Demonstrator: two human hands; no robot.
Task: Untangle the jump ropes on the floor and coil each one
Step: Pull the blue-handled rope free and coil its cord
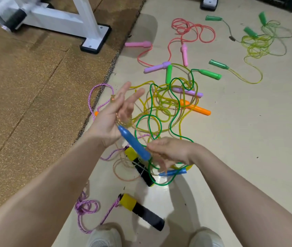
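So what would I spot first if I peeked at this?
The bright rope tangle in the middle of the floor, green and yellow loops with an orange handle at its right. Just in front, the left hand and right hand hold up a blue handle.

From my feed I see two bare forearms [56, 189] entering from the bottom corners, with no sleeves anywhere in view, no watch, no bracelet, no gloves. The left hand [109, 120] and the right hand [170, 152] are bare too; I can make out no rings, though both are blurred. The nails look short and unpainted, as far as the blur lets me tell. At the bottom edge I see the toes of two pale, off-white shoes [104, 236], rounded at the front, the left one with a greyish mesh-like patch on top.
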